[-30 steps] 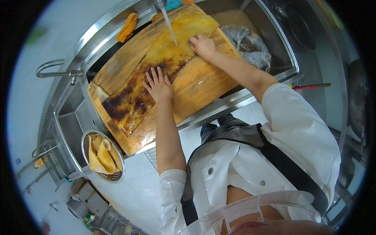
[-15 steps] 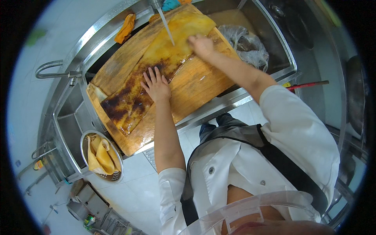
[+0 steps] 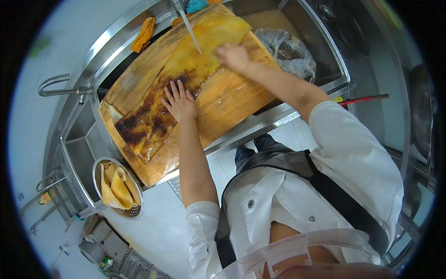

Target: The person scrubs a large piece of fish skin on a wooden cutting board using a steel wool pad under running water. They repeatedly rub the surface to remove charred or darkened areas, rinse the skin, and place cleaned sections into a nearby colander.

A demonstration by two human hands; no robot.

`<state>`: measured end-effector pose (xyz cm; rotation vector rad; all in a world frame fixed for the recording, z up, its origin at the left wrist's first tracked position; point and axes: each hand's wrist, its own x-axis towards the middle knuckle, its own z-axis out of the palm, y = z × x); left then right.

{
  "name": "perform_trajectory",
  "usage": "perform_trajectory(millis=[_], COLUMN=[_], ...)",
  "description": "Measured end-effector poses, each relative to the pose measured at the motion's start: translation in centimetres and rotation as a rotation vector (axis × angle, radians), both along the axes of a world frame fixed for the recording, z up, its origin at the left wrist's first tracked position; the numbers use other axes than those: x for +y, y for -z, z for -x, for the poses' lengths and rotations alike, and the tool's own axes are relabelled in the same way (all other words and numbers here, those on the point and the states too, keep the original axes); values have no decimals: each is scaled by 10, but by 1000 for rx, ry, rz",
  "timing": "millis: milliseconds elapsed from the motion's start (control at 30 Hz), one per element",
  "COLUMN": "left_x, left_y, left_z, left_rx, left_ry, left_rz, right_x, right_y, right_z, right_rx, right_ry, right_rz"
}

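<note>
A long, wet sheet of what looks like animal skin (image 3: 211, 37) lies slantwise on a wooden cutting board (image 3: 139, 79). Its far end is yellow, and its near-left end is scorched dark brown. My left hand (image 3: 182, 106) is open, pressed flat with spread fingers on the browned part. My right hand (image 3: 233, 56), blurred by motion, is closed at the sheet's right edge on the yellow part. Whatever it may hold is hidden. A thin stream of water falls from a tap (image 3: 178, 4) onto the yellow part, between the hands and the far edge.
The board bridges a steel sink (image 3: 346, 69). A clear plastic bag (image 3: 297, 58) with dark contents sits in the right basin. At lower left, a perforated metal bowl (image 3: 140, 207) holds folded yellowish pieces. A second tap (image 3: 65, 90) and an orange cloth (image 3: 144, 35) are near the wall.
My right hand has moved slightly left along the sheet's edge and is more blurred. My left hand stays flat on the browned part. The whole view has shifted a little.
</note>
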<state>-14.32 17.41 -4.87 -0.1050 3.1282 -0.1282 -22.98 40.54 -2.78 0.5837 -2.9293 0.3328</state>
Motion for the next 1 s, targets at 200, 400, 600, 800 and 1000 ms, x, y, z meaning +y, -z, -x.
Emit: perform_trajectory(millis=[200, 400, 600, 800, 1000], left_x=[-2, -14, 4, 0, 4], left_y=[-2, 6, -17, -15, -18], left_z=[0, -2, 0, -3, -3], left_rx=[21, 15, -46, -9, -23], left_ry=[18, 28, 18, 35, 19], left_rz=[40, -32, -67, -70, -50], right_x=[-99, 28, 15, 24, 84], right_y=[5, 1, 13, 8, 3], right_z=[-51, 24, 15, 23, 63], right_rx=[-80, -115, 52, -1, -32], right_ry=[-281, -146, -509, -733, -676], right_rz=[79, -48, 50, 134, -159])
